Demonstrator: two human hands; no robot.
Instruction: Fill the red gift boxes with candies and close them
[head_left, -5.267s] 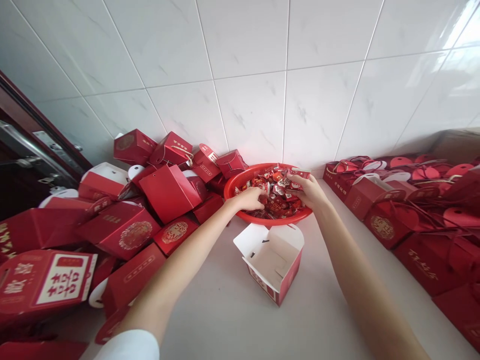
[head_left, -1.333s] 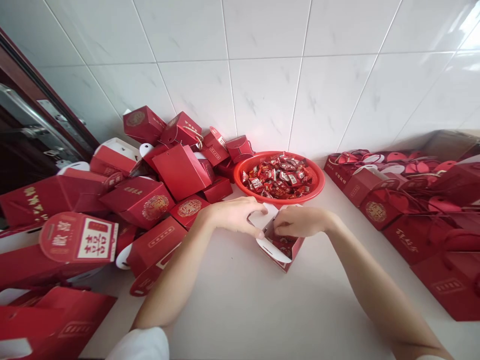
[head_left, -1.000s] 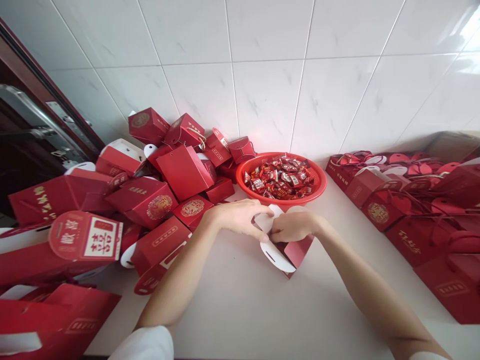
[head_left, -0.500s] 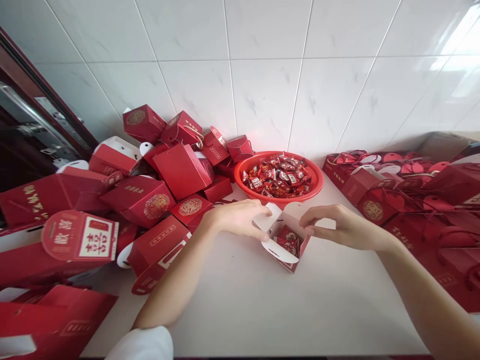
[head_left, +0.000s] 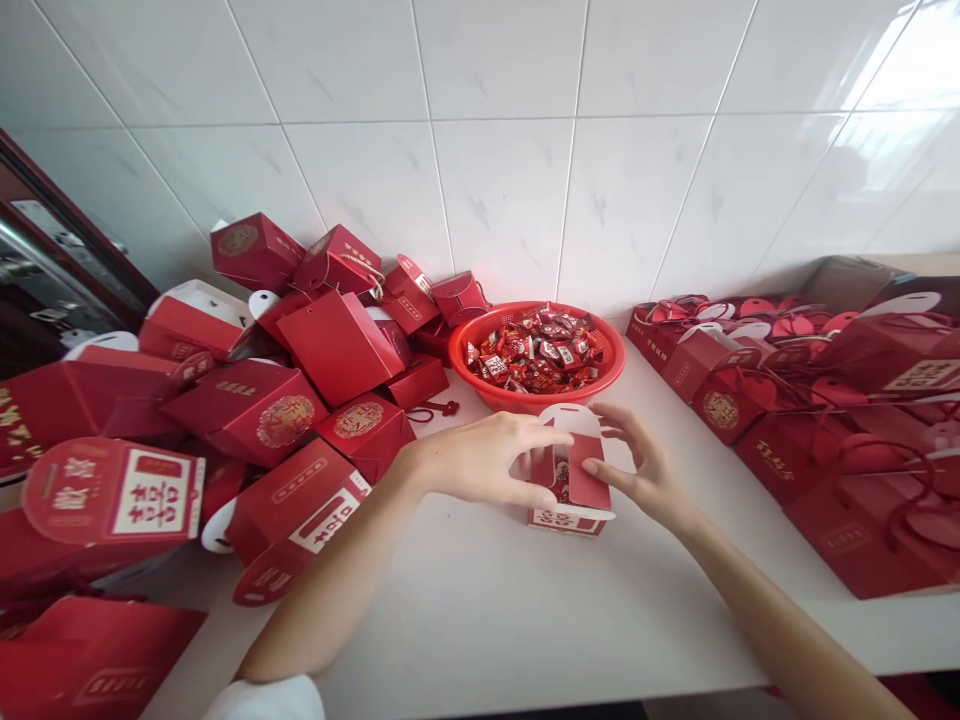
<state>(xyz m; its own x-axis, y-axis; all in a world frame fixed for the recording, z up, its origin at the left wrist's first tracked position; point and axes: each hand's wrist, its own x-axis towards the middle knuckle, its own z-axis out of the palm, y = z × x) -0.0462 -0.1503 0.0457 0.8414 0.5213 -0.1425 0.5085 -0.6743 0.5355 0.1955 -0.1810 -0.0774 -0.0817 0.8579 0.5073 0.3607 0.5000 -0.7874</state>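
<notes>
A small red paper gift box (head_left: 589, 486) stands on the white table between my hands, with candy in wrappers partly showing inside. Its right flap is folded over the opening, while the rounded white-lined back flap (head_left: 568, 416) stands up. The front flap tilts outward above a panel with printed characters. My left hand (head_left: 491, 455) grips the box's left side, index finger across the top and thumb by the front flap. On the other side, my right hand (head_left: 637, 468) presses its thumb on the folded flap, its other fingers bent behind the box and partly hidden.
A red plastic basket (head_left: 463, 378) of wrapped candies sits behind the box. Red gift boxes (head_left: 341, 345) are heaped at left. At right, closed-up rows of red boxes with cord handles (head_left: 795, 440) line the table. A tiled wall (head_left: 502, 200) borders the back.
The box has turned so its printed front faces me. Its right flap has come down over the candy, and my right hand has moved around the box's right side. The view has shifted slightly right.
</notes>
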